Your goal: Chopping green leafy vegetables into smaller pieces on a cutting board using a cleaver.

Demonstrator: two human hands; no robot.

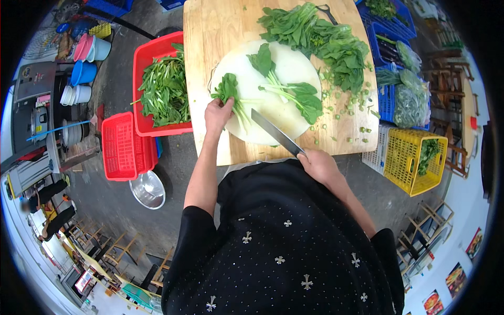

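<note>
My left hand grips a small bunch of leafy greens at the left side of a round white cutting board. The stems of this bunch spread toward the front of the board. In my right hand is the handle of a kitchen knife. Its blade slants over the board's front, with the tip close to the stems. More loose stalks of greens lie across the board's right half. Behind them a large heap of leafy greens rests on the wooden table.
A red bin of cut greens stands against the table's left side, near stacked red baskets and a metal bowl. Stem pieces litter the table's right. Blue crates and a yellow crate stand beyond its right edge.
</note>
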